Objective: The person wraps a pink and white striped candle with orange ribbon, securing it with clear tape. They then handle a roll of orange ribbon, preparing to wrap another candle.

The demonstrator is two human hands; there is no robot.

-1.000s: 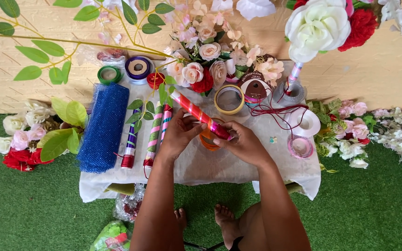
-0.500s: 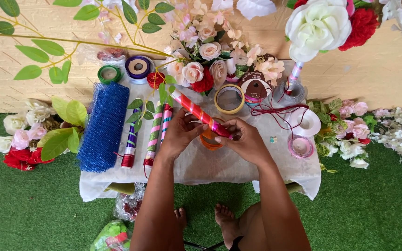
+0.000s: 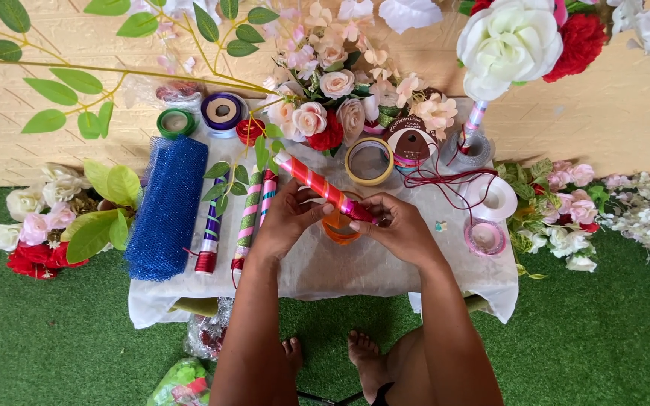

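Observation:
Both of my hands hold a red stick wrapped in a pink spiral ribbon (image 3: 317,184) slanted over the white-covered low table (image 3: 385,274). My left hand (image 3: 287,218) grips its middle from below. My right hand (image 3: 396,225) pinches its lower right end. An orange ribbon roll (image 3: 338,229) lies on the cloth just under the stick, partly hidden by my fingers. Two more wrapped sticks, one purple (image 3: 211,225) and one green and pink (image 3: 250,218), lie left of my left hand.
A blue mesh roll (image 3: 167,207) lies at the table's left. Tape and ribbon rolls (image 3: 370,160) ring the far edge, with red cord (image 3: 445,180) and white rolls (image 3: 494,197) at the right. Artificial flowers (image 3: 325,105) stand behind and on both sides. My bare feet (image 3: 362,353) rest on green turf.
The hands have shifted only slightly on the wrapped stick; its slant and place stay the same.

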